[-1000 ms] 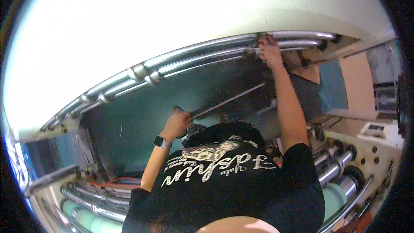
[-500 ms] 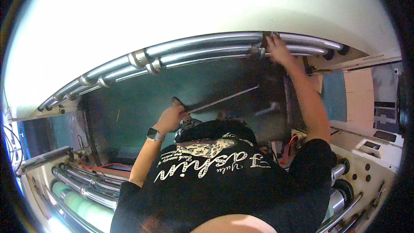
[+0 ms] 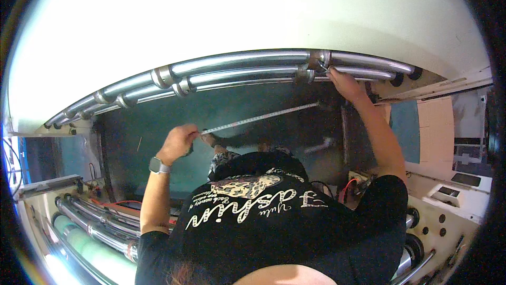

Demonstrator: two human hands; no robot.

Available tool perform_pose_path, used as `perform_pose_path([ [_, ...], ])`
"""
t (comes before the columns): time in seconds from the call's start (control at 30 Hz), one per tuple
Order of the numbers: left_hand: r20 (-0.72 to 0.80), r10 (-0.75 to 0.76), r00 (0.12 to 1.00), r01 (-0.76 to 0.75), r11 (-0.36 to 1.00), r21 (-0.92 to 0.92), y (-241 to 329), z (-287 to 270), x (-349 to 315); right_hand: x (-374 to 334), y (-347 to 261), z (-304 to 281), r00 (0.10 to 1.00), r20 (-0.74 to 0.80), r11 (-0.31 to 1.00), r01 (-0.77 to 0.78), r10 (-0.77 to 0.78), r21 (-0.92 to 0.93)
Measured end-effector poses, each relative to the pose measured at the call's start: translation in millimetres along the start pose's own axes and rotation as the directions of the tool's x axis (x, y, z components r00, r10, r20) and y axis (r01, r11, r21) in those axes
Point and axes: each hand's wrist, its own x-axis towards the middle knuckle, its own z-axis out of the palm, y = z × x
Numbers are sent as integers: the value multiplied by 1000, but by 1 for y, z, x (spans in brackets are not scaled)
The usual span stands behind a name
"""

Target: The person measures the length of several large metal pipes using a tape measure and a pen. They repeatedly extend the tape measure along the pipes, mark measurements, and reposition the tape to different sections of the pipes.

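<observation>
- Head view: the left hand (image 3: pixel 179 141), at about 9 o'clock from the picture's middle, is closed round the near end of a measuring tape (image 3: pixel 261 118), gripping it tight, seemingly to keep the blade taut.
- The tape runs as a thin pale strip up toward 2 o'clock, crossing above a dark green surface (image 3: pixel 158 121) inside the machine.
- The right hand (image 3: pixel 345 82) is raised at about 1 o'clock, fingers bent against the steel rollers (image 3: pixel 237 69). It looks to be pinning something there; whether it has hold of the tape's far end I cannot tell.
- More rollers (image 3: pixel 100 229) lie at 8 o'clock, beside the left forearm, which wears a wristwatch (image 3: pixel 157 166).
- A cream control panel (image 3: pixel 448 200) with knobs sits at 4 o'clock.
</observation>
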Motion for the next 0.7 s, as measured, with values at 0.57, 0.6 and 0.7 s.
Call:
perform_pose_path([
  [0.57, -109, 22, 994, -22, 1000, -6, -12, -78, 90, 20, -19, 44, 780, -418, 271, 324, 465, 906],
  [0.6, -111, 27, 993, -27, 1000, 0, -15, -78, 93, 23, -25, 45, 771, -424, 257, 340, 475, 905],
  [0.7, -91, 16, 996, -12, 999, 35, -20, -81, 101, 30, -23, 53, 714, -441, 335, 297, 544, 894],
])
